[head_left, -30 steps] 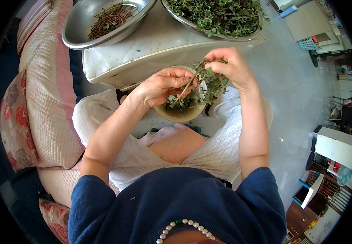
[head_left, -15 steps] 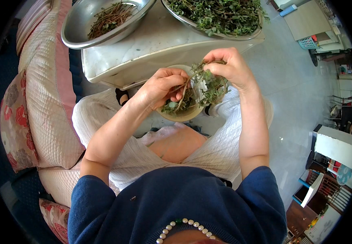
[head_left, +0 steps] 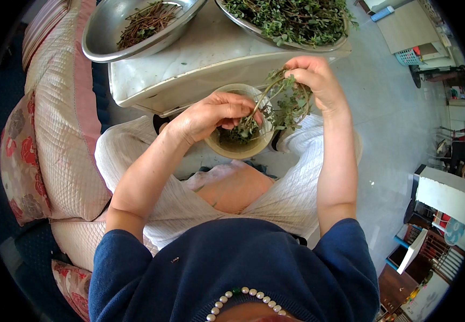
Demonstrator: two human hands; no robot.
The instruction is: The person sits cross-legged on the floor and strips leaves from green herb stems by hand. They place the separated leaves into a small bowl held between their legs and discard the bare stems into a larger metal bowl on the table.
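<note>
A leafy green sprig (head_left: 291, 107) with long pale stems hangs between my hands. My right hand (head_left: 318, 80) pinches its stems at the upper end, and the leaves droop below the fingers. My left hand (head_left: 213, 115) is closed on a lower stretch of the stem, its fingertips partly hidden behind the knuckles. Both hands are over or beside a round cream bin (head_left: 232, 150) with green scraps inside, standing between my knees.
On the pale marble-topped table (head_left: 162, 80) ahead stand a metal basin (head_left: 98, 48) holding trimmed reddish stems (head_left: 149, 24) and another basin heaped with leafy greens (head_left: 297, 21). A quilted sofa (head_left: 63, 134) runs along the left. Furniture lines the far right.
My right hand has moved slightly up and right with the sprig, drawing it away from my left hand. The left hand has shifted a little to the right, with its fingers stretched further over the bin.
</note>
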